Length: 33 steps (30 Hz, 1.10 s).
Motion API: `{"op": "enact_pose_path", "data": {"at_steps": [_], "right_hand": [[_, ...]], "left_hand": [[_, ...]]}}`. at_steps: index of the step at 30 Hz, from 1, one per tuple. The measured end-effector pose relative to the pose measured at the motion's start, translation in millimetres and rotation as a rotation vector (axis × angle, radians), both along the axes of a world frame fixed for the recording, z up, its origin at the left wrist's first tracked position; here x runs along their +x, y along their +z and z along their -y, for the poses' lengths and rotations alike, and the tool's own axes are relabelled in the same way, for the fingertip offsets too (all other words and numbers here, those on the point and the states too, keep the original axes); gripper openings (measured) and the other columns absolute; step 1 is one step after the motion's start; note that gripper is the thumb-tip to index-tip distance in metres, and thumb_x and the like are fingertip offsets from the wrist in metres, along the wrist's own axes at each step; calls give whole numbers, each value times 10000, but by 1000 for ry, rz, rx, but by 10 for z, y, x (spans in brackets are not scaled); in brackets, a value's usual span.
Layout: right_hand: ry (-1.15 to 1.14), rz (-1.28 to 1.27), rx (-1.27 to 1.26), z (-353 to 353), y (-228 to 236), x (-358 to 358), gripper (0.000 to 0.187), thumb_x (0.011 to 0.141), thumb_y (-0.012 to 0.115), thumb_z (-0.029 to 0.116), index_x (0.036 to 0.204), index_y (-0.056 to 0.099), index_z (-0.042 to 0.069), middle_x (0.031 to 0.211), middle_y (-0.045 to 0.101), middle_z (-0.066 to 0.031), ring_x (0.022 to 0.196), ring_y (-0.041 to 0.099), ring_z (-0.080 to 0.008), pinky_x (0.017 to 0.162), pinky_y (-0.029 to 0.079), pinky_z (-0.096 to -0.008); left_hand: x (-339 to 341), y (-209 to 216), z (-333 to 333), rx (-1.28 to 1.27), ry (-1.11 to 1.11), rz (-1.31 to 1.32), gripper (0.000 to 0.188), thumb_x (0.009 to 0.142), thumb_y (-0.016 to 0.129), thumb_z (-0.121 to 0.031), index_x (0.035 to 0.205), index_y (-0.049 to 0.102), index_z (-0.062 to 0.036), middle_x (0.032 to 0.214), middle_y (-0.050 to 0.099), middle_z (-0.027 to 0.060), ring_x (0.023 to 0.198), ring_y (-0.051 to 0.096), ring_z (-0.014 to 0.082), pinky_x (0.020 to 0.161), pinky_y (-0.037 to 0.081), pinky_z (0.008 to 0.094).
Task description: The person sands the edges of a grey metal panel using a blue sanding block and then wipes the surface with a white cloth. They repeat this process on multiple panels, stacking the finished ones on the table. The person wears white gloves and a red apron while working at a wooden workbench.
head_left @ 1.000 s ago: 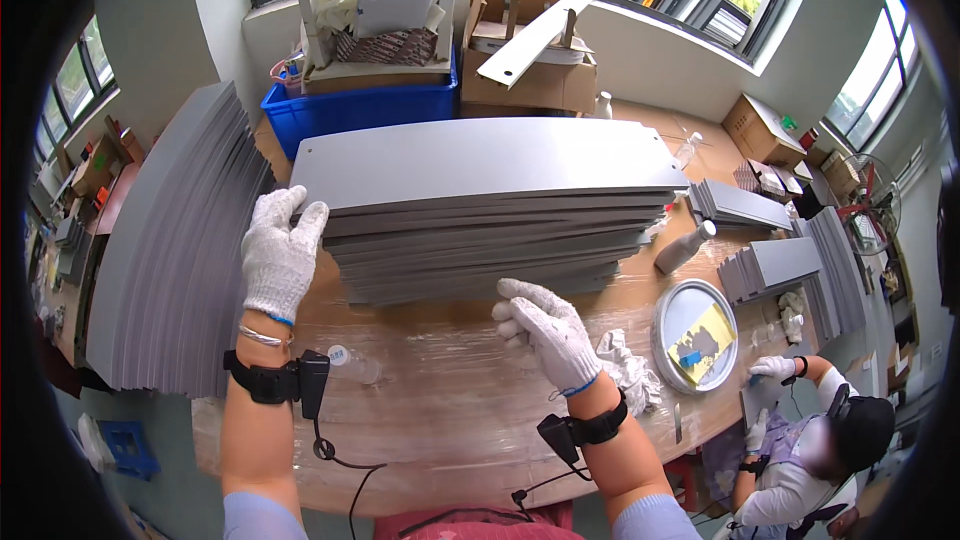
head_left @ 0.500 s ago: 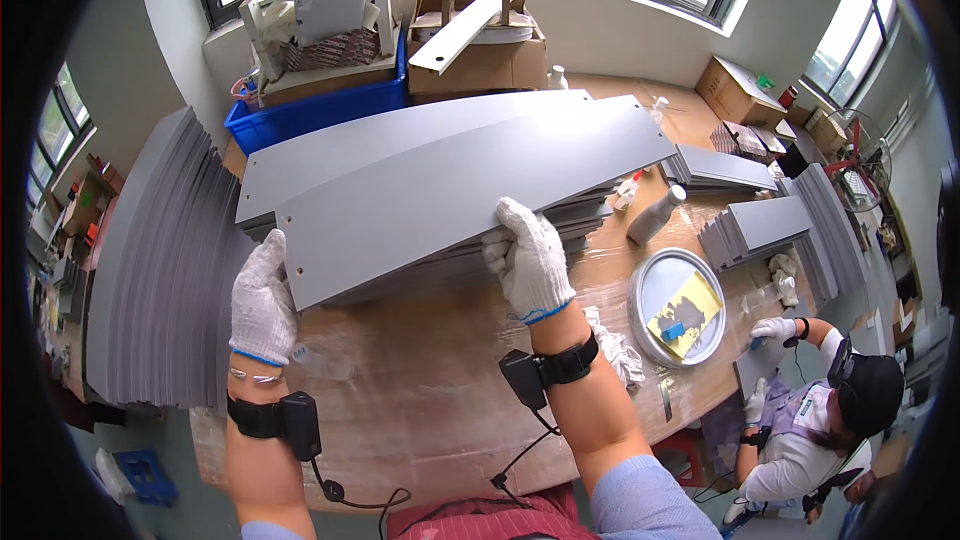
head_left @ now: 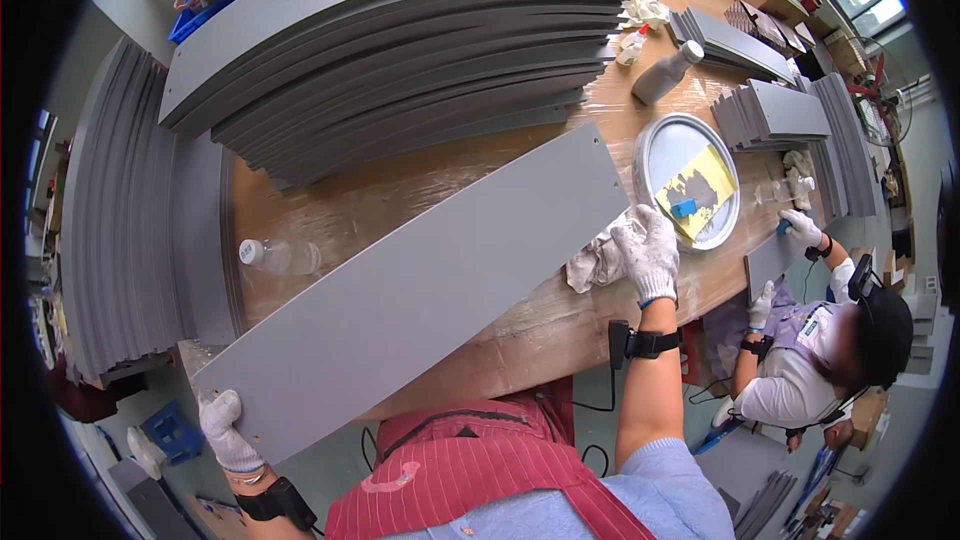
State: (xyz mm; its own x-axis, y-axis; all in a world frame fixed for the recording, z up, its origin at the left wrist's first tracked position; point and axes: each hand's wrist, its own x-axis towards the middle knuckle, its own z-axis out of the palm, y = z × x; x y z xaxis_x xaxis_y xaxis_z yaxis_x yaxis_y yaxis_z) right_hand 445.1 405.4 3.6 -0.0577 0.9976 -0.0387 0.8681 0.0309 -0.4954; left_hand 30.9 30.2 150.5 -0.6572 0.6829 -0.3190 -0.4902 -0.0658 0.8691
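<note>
A long flat grey panel (head_left: 420,290) with small holes near its ends is held slantwise over the near part of the table. My left hand (head_left: 230,432), in a white knit glove, is closed on its near left end. Gloved likewise, my right hand (head_left: 648,252) is closed at the panel's far right end, partly hiding that edge. A crumpled white rag (head_left: 597,262) lies beside the right hand. Behind the panel rises a stack of similar grey panels (head_left: 400,50).
A clear bottle (head_left: 285,256) lies on the film-covered table (head_left: 300,210). At right are a round lid (head_left: 652,140) with yellow sheet and blue scraper, a grey bottle (head_left: 668,75), and smaller panel stacks. More panels (head_left: 120,220) stand left. A co-worker (head_left: 810,340) works at right.
The panel has come off the stack and moved toward me, tilting with its left end nearest. Both hands moved with it, the right one outward to the panel's end. My view has dropped lower.
</note>
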Motion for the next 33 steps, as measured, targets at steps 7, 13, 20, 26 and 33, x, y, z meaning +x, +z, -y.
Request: {"op": "enact_pose_path", "data": {"at_steps": [7,13,20,26,33], "right_hand": [[99,-309,-9,-99,-786,348,390,852,637,-35,1224,672,77,1245,654,-143,1116,646,-246,924,544,-336],[463,-300,299,706,739,-794,455,760,641,-97,1170,706,91,1280,611,-162,1100,650,-313,942,550,-382],[964,-487,301,2204,517,-2359,597,704,761,325,1281,652,212,1378,557,-210,1243,544,-376,1045,408,-565],[319,-236,371,856,-481,-901,329,931,598,135,1244,662,56,1249,632,-223,1106,618,-424,950,516,-456],[-82,376,-160,293,46,461,364,833,648,189,1183,739,146,1122,676,-214,1068,664,-383,912,539,-446]], "left_hand": [[-42,-124,228,-175,2,24,472,778,632,-58,1225,580,84,1089,692,212,935,725,319,833,618,428],[-83,-472,365,-174,27,258,420,958,577,-157,1333,538,26,1207,660,186,1076,685,297,940,573,435],[195,-552,169,-138,11,239,392,1030,516,-174,1377,507,7,1288,620,167,1159,643,285,1005,534,419],[35,-821,501,-133,44,216,386,1051,520,-242,1355,537,-6,1287,632,143,1141,647,254,983,540,402],[-71,-829,414,1,53,287,402,1049,532,-296,1339,554,-18,1275,640,134,1161,639,259,993,537,412]]}}
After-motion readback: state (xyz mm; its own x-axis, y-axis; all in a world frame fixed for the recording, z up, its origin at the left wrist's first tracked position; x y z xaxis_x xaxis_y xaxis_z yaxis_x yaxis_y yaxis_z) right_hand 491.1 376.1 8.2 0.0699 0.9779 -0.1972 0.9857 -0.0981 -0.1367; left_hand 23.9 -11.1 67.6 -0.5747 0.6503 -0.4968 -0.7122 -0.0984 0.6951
